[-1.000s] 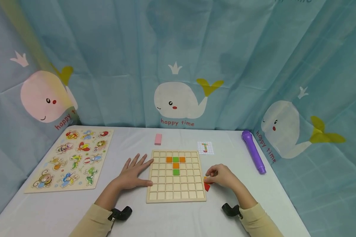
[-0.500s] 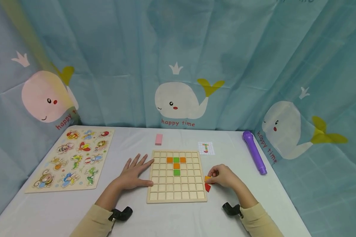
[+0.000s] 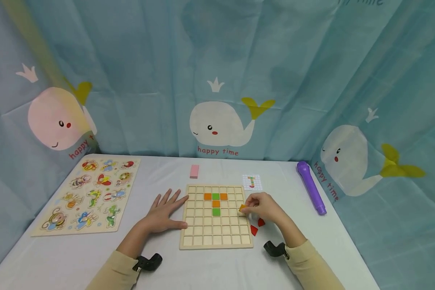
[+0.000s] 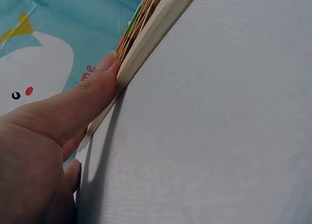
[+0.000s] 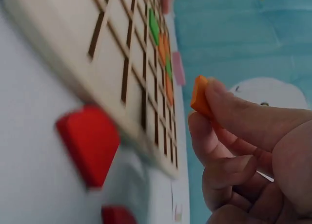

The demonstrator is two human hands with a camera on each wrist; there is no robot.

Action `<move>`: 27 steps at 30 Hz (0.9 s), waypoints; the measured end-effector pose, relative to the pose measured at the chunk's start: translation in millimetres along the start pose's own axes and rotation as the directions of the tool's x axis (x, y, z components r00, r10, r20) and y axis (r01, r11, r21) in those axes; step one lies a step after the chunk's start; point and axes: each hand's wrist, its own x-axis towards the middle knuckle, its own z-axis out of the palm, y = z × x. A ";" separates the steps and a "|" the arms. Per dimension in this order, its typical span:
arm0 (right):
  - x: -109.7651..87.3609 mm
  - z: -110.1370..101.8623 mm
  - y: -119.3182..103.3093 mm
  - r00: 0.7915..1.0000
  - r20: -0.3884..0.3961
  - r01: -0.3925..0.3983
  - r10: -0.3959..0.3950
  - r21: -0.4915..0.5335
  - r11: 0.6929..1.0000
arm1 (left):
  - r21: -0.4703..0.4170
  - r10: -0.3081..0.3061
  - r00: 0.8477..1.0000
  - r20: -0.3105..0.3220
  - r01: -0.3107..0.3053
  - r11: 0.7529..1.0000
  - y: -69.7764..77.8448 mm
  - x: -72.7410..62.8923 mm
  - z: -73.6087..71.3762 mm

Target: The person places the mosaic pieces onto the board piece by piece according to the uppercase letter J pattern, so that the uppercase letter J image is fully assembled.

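My right hand (image 3: pixel 264 206) pinches an orange tile (image 5: pixel 200 96) between thumb and forefinger, over the right edge of the wooden grid board (image 3: pixel 217 237). Spread flat, my left hand (image 3: pixel 163 213) touches the board's left edge with thumb and fingertips. Three orange tiles and two green ones sit in the board's cells, forming a T shape; one is the green tile (image 3: pixel 216 212) at the bottom of the stem. On the table below my right hand lie two red pieces, a nearer red piece (image 3: pixel 253 230) and a farther red piece (image 3: pixel 261 222), each with a curved side.
A small pattern card (image 3: pixel 252 182) lies behind the board's right corner. At the back is a pink block (image 3: pixel 194 171). A purple microphone-shaped object (image 3: pixel 311 187) lies to the right, and a wooden insect puzzle (image 3: pixel 87 195) to the left. A whale-print curtain (image 3: pixel 148 121) surrounds the table.
My right hand has lifted the orange tile from beside the board and moved it up and left to the board's edge, uncovering the second red piece. My left hand stays put.
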 end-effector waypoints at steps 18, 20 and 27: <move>10.4 61.0 -37.7 0.977 0.094 0.199 -0.193 -0.064 0.978 | -0.017 0.007 1.000 0.000 -0.007 1.000 -4.0 -0.8 0.5; 11.5 63.3 -39.0 0.977 0.091 0.197 -0.191 -0.062 0.978 | -0.018 0.002 1.000 0.004 -0.002 1.000 -4.6 -0.3 1.3; 13.1 67.7 -40.4 0.981 0.101 0.175 -0.164 -0.112 0.978 | -0.014 0.000 1.000 0.014 0.001 1.000 -2.9 0.0 0.2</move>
